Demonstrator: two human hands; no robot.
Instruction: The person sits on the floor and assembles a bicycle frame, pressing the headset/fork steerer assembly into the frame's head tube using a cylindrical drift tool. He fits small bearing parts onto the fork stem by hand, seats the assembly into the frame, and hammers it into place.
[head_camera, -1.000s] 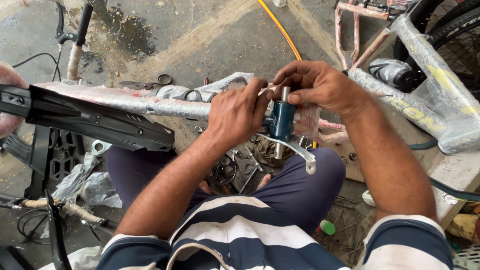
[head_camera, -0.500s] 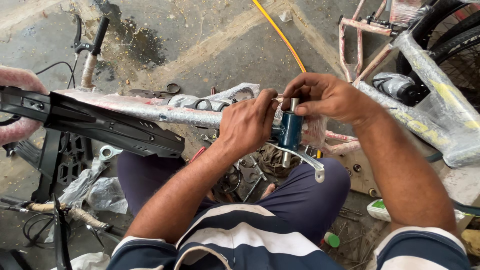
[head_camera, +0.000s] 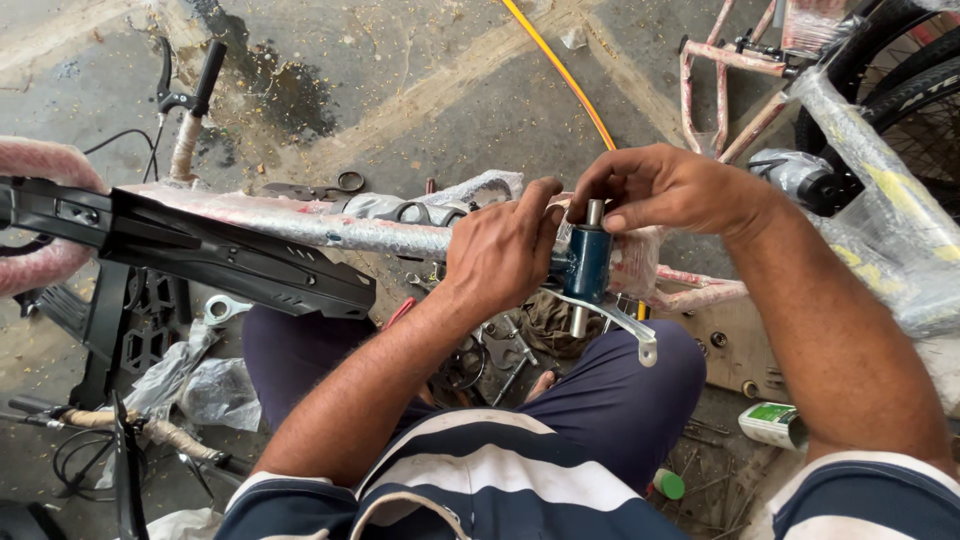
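Since the frame half a second earlier, both hands sit slightly higher and more central in view; their hold on the work is unchanged. The left hand (head_camera: 500, 255) is closed around the wrapped frame tube (head_camera: 330, 228), at the end where it meets the blue tubular part (head_camera: 586, 265). The right hand (head_camera: 665, 188) has thumb and fingertips pinched together on the top of the grey metal rod (head_camera: 594, 213) that stands upright out of the blue part. That blue part stands upright above the person's lap, between the two hands. The rod's lower end shows below it, and a silver bracket (head_camera: 612, 322) with a hole at its end slants down to the right beneath.

A black moulded guard (head_camera: 215, 258) lies along the left portion of the tube. Spanners and small metal parts (head_camera: 500, 350) lie on the concrete floor (head_camera: 420, 90) between the person's knees. A yellow hose (head_camera: 560, 75) runs diagonally across the floor behind the hands. A second wrapped bicycle frame (head_camera: 880, 190) with a black tyre occupies the upper right. A handlebar with brake lever (head_camera: 185, 110) stands at upper left. A white and green bottle (head_camera: 775, 425) lies by the right knee. Crumpled plastic wrap (head_camera: 200, 385) lies at lower left.
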